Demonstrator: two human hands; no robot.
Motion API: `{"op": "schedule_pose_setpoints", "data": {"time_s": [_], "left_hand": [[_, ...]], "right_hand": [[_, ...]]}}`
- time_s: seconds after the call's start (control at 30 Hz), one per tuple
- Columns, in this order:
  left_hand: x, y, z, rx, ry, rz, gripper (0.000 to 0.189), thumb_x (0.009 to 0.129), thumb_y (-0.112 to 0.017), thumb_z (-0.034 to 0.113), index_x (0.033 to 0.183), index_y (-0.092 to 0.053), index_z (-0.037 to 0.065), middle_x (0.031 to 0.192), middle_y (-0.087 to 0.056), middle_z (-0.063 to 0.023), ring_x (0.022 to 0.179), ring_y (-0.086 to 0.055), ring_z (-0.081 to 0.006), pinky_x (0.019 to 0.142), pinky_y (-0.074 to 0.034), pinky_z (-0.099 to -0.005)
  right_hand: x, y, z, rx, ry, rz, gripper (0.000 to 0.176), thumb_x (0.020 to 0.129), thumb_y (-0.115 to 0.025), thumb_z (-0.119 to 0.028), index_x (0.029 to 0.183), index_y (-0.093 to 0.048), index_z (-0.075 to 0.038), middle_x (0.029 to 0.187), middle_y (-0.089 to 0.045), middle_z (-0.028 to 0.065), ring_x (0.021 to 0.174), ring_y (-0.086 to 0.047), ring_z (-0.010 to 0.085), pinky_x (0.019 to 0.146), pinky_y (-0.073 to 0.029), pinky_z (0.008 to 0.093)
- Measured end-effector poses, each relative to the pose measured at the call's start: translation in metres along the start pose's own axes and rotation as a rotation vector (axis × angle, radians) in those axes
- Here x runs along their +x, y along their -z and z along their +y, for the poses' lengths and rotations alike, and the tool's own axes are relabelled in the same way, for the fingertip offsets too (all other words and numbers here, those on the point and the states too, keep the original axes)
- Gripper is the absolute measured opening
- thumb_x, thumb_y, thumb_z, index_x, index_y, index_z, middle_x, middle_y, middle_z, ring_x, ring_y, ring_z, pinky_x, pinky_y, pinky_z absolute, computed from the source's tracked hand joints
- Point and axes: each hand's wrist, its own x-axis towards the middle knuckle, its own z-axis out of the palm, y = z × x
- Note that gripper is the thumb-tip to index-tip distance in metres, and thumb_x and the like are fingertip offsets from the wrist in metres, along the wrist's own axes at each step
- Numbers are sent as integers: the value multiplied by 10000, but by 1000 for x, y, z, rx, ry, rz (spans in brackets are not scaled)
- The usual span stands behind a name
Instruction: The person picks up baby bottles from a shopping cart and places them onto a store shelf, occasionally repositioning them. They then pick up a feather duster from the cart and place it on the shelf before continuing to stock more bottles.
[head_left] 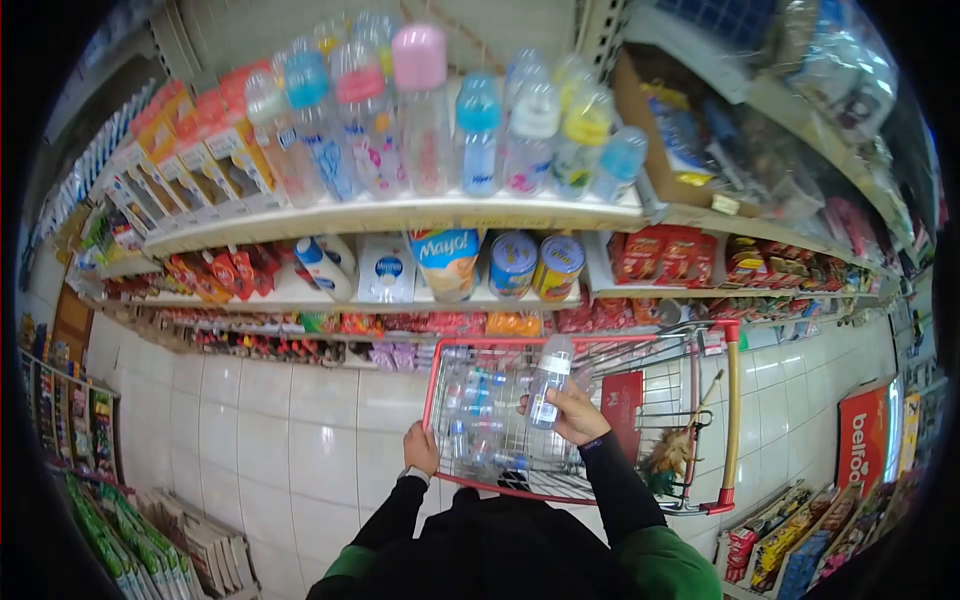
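Note:
A clear baby bottle with a white collar (549, 382) is in my right hand (577, 413), fingers wrapped around it, over the shopping cart. My left hand (421, 449) is closed on the red rim at the cart's left end. Several bottles (478, 400) lie in the left part of the wire basket of the cart (560, 487). Above, on the top shelf (400, 209), baby bottles with pink, blue, white and yellow caps (480, 135) stand in a row.
Orange and white boxes (190, 165) fill the top shelf's left side. Cans (513, 264) and a Mayo! pack (446, 262) stand one shelf lower. A feather duster (670, 452) hangs at the cart's handle end. Racks of packets (790, 530) stand at lower right.

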Motion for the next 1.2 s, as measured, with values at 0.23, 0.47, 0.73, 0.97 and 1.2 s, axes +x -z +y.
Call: {"op": "schedule_pose_setpoints", "data": {"time_s": [0.23, 0.47, 0.73, 0.97, 1.2], "left_hand": [[-38, 2, -40, -149, -34, 157, 377, 1010, -478, 262, 1215, -536, -50, 1108, -587, -251, 1029, -577, -372, 915, -460, -431], [-112, 26, -137, 37, 414, 149, 451, 970, -550, 370, 1071, -612, -65, 979, -655, -289, 935, -635, -433, 833, -502, -489], [-162, 59, -159, 183, 848, 159, 566, 979, -475, 476, 1038, -612, -71, 983, -666, -309, 957, -647, -450, 848, -508, -512], [-106, 30, -136, -117, 518, 326, 414, 878, -684, 302, 1096, -598, -39, 1039, -668, -232, 984, -657, -367, 848, -521, -430], [5, 123, 193, -1044, -45, -348, 523, 933, -669, 152, 1390, -434, 49, 1363, -494, -152, 1168, -562, -204, 978, -478, -342]], "right_hand": [[-18, -74, -57, -106, 219, -61, 557, 936, -632, -74, 1413, -348, -119, 1220, -568, 82, 1084, -624, 229, 943, -521, 434], [-25, -116, -78, -238, 354, -129, 447, 980, -601, -246, 1348, -424, -65, 1198, -609, 135, 1068, -645, 266, 905, -555, 423], [-18, -106, -95, 142, 338, -148, 434, 1039, -416, -393, 1310, -493, -62, 1145, -624, 158, 1092, -613, 289, 954, -507, 463], [-28, -98, -95, 73, 400, -70, 390, 999, -514, -84, 1365, -402, -10, 1198, -594, 177, 1213, -563, 319, 991, -499, 482], [-21, -89, -73, 18, 310, 8, 291, 998, -549, -88, 1283, -501, -54, 1109, -605, 82, 1078, -599, 216, 950, -503, 407]]}}
